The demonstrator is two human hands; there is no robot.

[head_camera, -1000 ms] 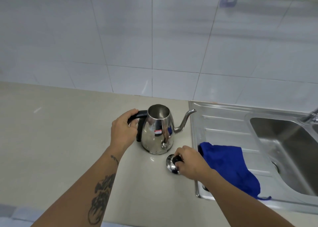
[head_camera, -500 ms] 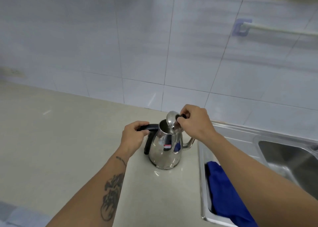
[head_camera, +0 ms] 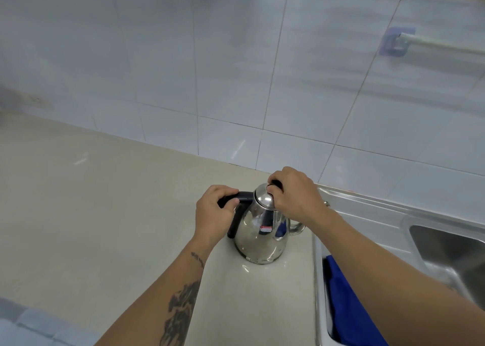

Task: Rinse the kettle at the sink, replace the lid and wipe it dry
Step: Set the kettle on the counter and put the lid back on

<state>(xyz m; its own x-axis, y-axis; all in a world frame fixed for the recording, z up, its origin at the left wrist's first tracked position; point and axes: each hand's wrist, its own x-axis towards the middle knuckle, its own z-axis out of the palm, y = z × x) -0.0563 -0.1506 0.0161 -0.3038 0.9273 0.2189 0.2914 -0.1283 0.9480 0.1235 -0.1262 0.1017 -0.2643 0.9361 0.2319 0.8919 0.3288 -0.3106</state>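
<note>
Head view, looking down at your two bare arms over a beige counter [head_camera: 110, 214] w/ a white tiled wall [head_camera: 183, 70] behind it. A shiny steel kettle [head_camera: 259, 230] stands upright on the counter, just left of the steel sink unit [head_camera: 367, 214], near the counter's back edge.

Your left hand [head_camera: 214, 216] is curled round the kettle's black handle [head_camera: 237, 209], fingers wrapped over the top bend, thumb underneath. The forearm below it has dark tattoos.

Your right hand [head_camera: 294, 196] reaches across from the right & sits on top of the kettle. Its fingers pinch the small black knob [head_camera: 275, 184] of the lid [head_camera: 263, 197]. The lid rests on the kettle's mouth, looks roughly level; can't tell if it's fully seated, since the hand hides its right side.

The kettle's spout [head_camera: 296, 227] curves out to the right under your right wrist, tip hidden. A small red & white sticker [head_camera: 265, 228] shows on the kettle's body.

A blue cloth [head_camera: 346, 306] lies on the sink's drainboard, bottom right, partly under your right forearm. The sink basin [head_camera: 451, 248] is at far right, well apart from the kettle. A pale rail on a purple bracket [head_camera: 396, 42] is fixed to the wall, upper right
</note>
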